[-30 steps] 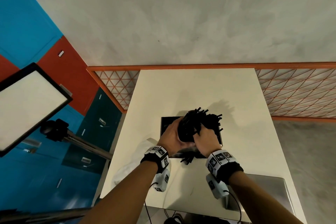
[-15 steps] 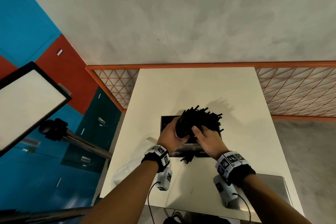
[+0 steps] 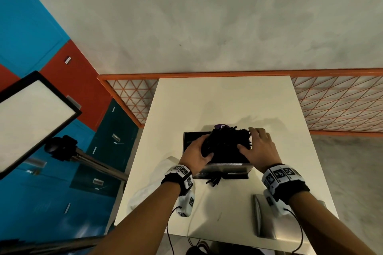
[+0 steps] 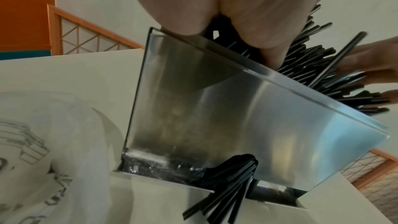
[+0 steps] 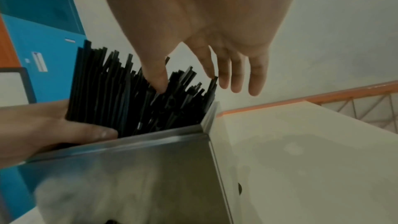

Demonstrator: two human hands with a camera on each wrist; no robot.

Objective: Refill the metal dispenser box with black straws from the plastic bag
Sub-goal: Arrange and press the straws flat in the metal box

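Note:
The metal dispenser box (image 3: 226,168) stands open-topped on the white table (image 3: 228,101). A thick bundle of black straws (image 3: 228,143) lies slanted in its top, ends sticking out to the right. My left hand (image 3: 199,153) grips the bundle's left end, thumb curled over it (image 5: 43,125). My right hand (image 3: 259,147) is open, and its straight fingertips (image 5: 161,84) touch the straws' right ends (image 5: 120,94). A few straws (image 4: 226,193) poke out of the box's bottom slot. The plastic bag (image 3: 153,182) lies crumpled left of the box.
A flat metal lid (image 3: 275,219) lies at the table's near right corner. An orange mesh railing (image 3: 331,105) runs behind the table. A light panel on a stand (image 3: 31,118) stands to the left, off the table.
My right hand has let go of the bundle's near side, moved right and opened against the straw ends. The bundle has tipped lower over the box. My left hand keeps its grip.

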